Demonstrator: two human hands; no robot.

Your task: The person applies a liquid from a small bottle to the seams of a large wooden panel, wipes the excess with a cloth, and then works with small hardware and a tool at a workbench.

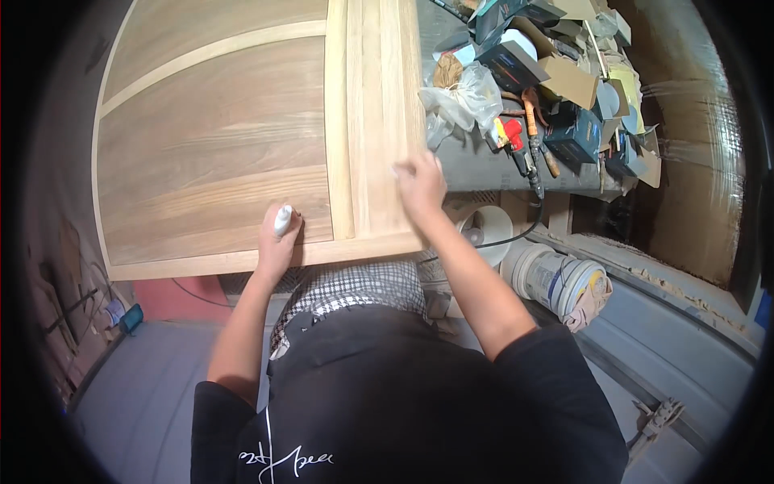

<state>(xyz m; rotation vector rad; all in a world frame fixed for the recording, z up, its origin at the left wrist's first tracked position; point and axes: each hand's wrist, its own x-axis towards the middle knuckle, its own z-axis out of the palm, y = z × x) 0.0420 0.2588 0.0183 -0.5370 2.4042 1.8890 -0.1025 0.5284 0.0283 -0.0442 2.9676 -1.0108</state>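
Note:
A wooden panel point(218, 145), pale frame strips around browner inset boards, lies in front of me. Over its near edge, my left hand point(276, 250) is closed around a small white bottle point(282, 219) with a narrow tip pointing up. My right hand point(422, 187) is above the wide pale strip point(385, 121) along the panel's right side. Its fingers are pinched together and slightly blurred. A tiny whitish spot shows at the fingertips, too small to name. I cannot tell whether those fingertips touch the wood.
Right of the panel, a grey work surface point(476, 173) holds opened boxes point(574, 135), a plastic bag point(472, 93), an orange-handled tool point(530, 113) and a red-and-yellow piece point(509, 133). Below it, a white bucket point(556, 278) lies tilted near a black cable point(516, 237).

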